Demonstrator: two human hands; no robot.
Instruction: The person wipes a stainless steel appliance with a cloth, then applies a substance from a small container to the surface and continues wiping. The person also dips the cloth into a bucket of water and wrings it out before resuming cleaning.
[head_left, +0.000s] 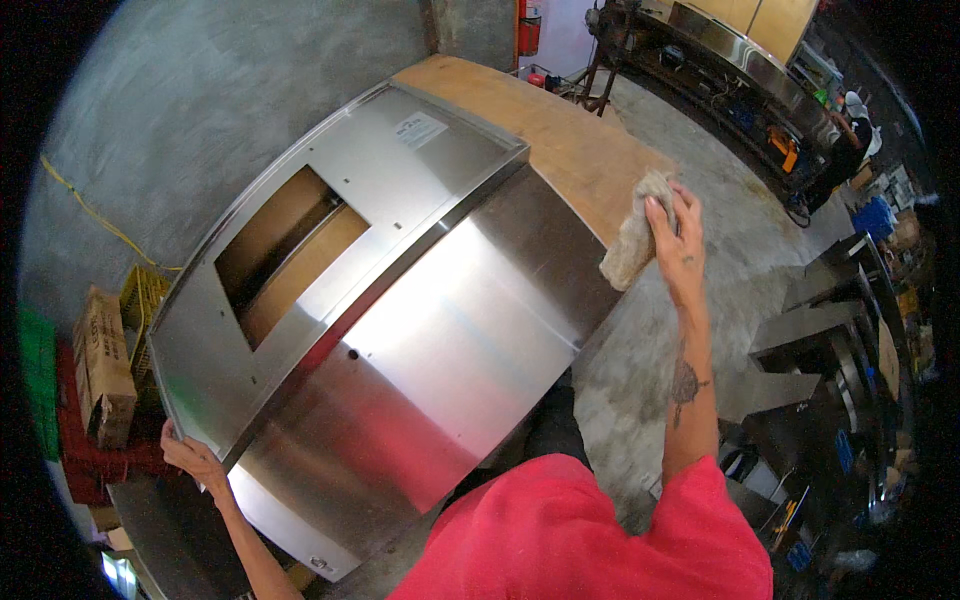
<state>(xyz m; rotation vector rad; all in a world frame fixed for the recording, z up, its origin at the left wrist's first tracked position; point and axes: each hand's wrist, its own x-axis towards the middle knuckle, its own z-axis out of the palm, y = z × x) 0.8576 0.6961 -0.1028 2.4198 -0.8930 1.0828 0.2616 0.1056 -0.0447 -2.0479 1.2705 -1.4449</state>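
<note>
A large stainless steel housing (450,340) with a rectangular cutout lies tilted in front of me. Brown surfaces show through the cutout, and a pale label (418,129) sticks to the upper panel. At the near left corner, my left hand (195,462) has its fingers curled on the housing's rim. My right hand (680,240) is closed around a crumpled beige rag (636,240), raised by the housing's right end. Whether the rag touches the metal there, I cannot tell.
Behind the housing extends a wooden tabletop (580,150) beside a grey wall. A cardboard box (108,365) and a yellow crate (143,310) stand at left. Metal parts (815,330) crowd the right side. Another person (845,150) is at the far right, near a cluttered workbench (740,95).
</note>
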